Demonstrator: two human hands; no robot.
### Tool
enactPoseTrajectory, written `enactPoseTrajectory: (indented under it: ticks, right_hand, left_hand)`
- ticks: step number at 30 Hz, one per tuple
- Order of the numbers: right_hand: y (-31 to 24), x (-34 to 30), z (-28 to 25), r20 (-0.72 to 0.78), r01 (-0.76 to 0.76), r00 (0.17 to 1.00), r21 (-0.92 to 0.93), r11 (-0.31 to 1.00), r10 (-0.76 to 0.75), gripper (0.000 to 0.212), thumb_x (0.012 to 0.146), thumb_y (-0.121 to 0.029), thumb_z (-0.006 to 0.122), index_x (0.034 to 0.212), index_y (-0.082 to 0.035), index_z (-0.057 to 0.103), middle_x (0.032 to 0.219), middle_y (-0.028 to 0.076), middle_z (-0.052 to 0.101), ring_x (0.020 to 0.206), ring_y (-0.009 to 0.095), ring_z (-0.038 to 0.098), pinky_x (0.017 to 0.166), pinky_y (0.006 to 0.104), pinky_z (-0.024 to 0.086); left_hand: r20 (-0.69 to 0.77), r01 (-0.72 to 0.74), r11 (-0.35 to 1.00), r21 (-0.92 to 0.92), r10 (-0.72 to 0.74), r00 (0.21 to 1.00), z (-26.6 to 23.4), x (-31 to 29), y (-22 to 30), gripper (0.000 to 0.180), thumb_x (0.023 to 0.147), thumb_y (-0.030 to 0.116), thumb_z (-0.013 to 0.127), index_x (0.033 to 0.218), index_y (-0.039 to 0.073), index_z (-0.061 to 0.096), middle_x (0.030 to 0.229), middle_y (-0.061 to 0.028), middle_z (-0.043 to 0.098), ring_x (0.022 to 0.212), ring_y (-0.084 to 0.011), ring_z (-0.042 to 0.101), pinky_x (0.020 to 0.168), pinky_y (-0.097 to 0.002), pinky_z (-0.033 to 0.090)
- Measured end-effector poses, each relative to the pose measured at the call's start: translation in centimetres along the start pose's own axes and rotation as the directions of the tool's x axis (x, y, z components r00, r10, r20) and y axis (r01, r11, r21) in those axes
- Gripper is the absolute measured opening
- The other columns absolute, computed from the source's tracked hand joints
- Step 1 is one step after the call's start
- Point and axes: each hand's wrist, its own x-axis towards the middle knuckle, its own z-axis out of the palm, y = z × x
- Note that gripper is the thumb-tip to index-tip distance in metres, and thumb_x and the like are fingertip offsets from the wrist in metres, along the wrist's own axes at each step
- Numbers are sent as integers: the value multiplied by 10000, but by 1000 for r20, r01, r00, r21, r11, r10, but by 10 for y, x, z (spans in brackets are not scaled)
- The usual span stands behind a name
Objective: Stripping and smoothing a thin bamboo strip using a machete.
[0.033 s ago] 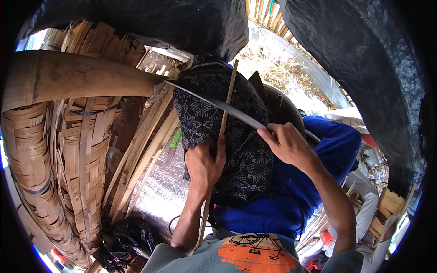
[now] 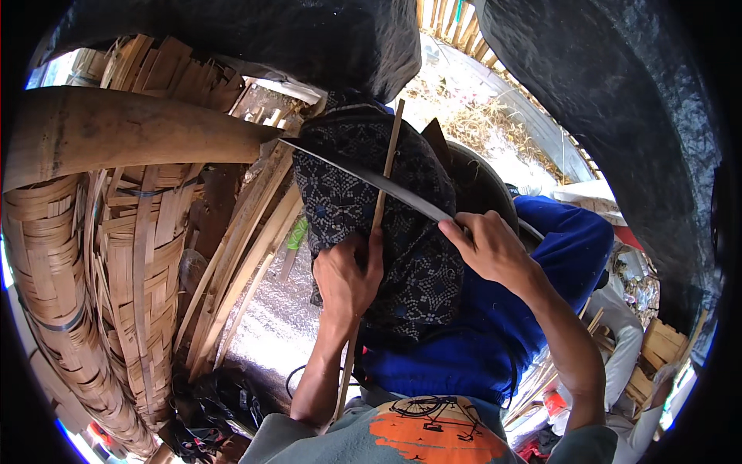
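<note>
Nearest, the left hand (image 2: 345,277) grips a thin bamboo strip (image 2: 384,178) upright over the dark patterned cloth (image 2: 410,255) on the lap; the right hand (image 2: 488,246) clasps a long curved blade (image 2: 363,176) crossing it, with woven bamboo baskets (image 2: 116,255) beyond.

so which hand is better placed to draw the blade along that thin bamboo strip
Right, probably. The right hand already grips the long curved blade where it crosses the bamboo strip. The left hand is closed around the strip lower down, steadying it over the patterned cloth.
</note>
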Motion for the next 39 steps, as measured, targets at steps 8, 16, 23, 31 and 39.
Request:
enactPoseTrajectory:
  ticks: [8, 16, 23, 31, 39]
  right_hand:
    - [-9, 23, 20, -202, -238, 948, 61, 969, 246, 382, 879, -314, 664, 667, -36, 510, 453, 74, 408, 325, 226, 418, 288, 360, 353]
    - [17, 54, 51, -385, -167, 910, -4, 986, 152, 385, 863, -281, 684, 622, -61, 479, 446, 76, 409, 345, 229, 432, 304, 339, 368]
    - [8, 24, 21, -165, 34, 984, -200, 979, -67, 314, 887, -210, 650, 1165, -65, 629, 667, 62, 449, 517, 185, 408, 440, 319, 397]
    - [-17, 23, -3, 17, -402, 913, 211, 891, 408, 467, 904, -344, 622, 554, -51, 519, 368, 72, 413, 292, 215, 452, 284, 339, 372]
    - [19, 45, 37, -159, -74, 987, -239, 968, 36, 296, 905, -297, 623, 888, -2, 645, 547, 93, 463, 452, 212, 446, 390, 340, 407]
  left_hand:
    - [-52, -44, 998, 50, 46, 998, 5, 1, 2, 335, 845, 218, 666, 598, 21, 553, 479, -165, 531, 435, -340, 565, 424, -402, 417]
    - [-34, -13, 999, -46, 11, 999, 3, -1, 5, 345, 852, 223, 659, 602, 10, 552, 486, -161, 531, 430, -327, 560, 436, -388, 406]
    - [91, 95, 992, -79, -87, 992, -8, 6, -3, 416, 894, 287, 596, 618, -24, 582, 481, -166, 515, 413, -288, 522, 456, -385, 378]
    - [234, 187, 968, -169, -145, 961, -23, -22, -9, 462, 919, 278, 579, 584, -34, 512, 438, -112, 411, 398, -159, 346, 430, -354, 278]
    - [305, 396, 872, -289, -308, 901, -29, -44, -4, 482, 921, 261, 602, 550, -8, 453, 448, -16, 370, 451, -72, 296, 415, -316, 217]
